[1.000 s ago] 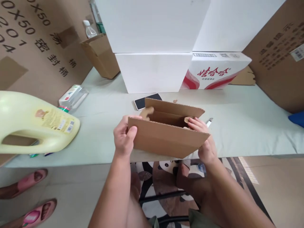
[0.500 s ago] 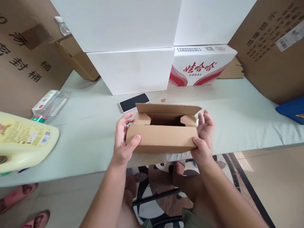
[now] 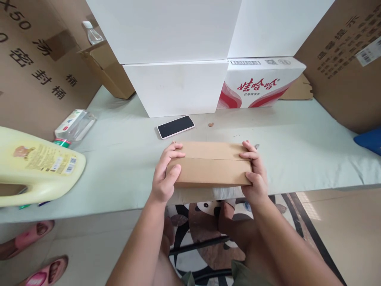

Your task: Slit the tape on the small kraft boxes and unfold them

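Head view: our left hand (image 3: 164,178) and right hand (image 3: 254,172) clamp the box (image 3: 210,167) at the desk (image 3: 119,167) edge; flaps may spring open if grip eases.

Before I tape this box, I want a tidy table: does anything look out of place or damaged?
A brown scrap lies loose near the phone, and the yellow jug lies on its side. The box looks closed and undamaged under both hands.

We count two hands, left hand (image 3: 165,178) and right hand (image 3: 255,172), on one brown carton (image 3: 210,165). We also see one phone (image 3: 176,126), one yellow jug (image 3: 35,169), two white boxes (image 3: 178,87) and two pink slippers (image 3: 44,272).
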Action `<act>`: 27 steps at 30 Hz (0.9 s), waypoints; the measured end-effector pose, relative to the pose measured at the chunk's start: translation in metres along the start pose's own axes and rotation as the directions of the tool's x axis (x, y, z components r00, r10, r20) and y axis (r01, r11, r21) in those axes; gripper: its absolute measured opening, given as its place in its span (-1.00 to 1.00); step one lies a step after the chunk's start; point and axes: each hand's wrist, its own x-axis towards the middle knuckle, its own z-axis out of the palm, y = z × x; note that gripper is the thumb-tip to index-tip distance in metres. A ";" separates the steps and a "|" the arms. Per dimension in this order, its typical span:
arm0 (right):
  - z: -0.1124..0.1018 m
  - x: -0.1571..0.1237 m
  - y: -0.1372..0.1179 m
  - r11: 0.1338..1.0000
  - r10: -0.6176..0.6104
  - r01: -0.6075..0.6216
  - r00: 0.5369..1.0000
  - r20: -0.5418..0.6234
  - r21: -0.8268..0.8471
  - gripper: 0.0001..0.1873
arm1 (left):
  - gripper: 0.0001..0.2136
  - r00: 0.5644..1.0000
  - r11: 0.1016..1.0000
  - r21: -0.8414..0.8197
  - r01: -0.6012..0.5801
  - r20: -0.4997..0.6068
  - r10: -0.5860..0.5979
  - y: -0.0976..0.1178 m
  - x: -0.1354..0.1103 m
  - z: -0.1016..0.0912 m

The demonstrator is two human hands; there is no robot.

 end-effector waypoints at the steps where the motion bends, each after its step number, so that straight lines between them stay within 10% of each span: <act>1: 0.001 0.000 -0.001 1.000 0.005 -0.005 1.000 0.000 -0.009 -0.59 | -0.79 1.000 1.000 0.009 0.003 -0.014 -0.003 0.001 0.001 0.000; 8: 0.003 -0.002 0.013 0.990 0.090 -0.090 0.996 0.002 0.106 -0.20 | -0.78 0.988 0.995 -0.065 0.078 -0.130 -0.086 -0.007 0.008 -0.016; 15: 0.015 -0.011 0.015 0.963 0.207 -0.248 0.932 0.299 0.105 -0.12 | -0.81 0.824 0.883 -0.410 0.229 -0.400 -0.400 -0.017 0.015 -0.028; 27: 0.016 -0.011 -0.014 0.993 -0.074 0.092 0.976 0.207 -0.079 -0.36 | -0.48 0.657 0.591 -0.388 0.707 0.054 -0.752 -0.025 0.000 0.005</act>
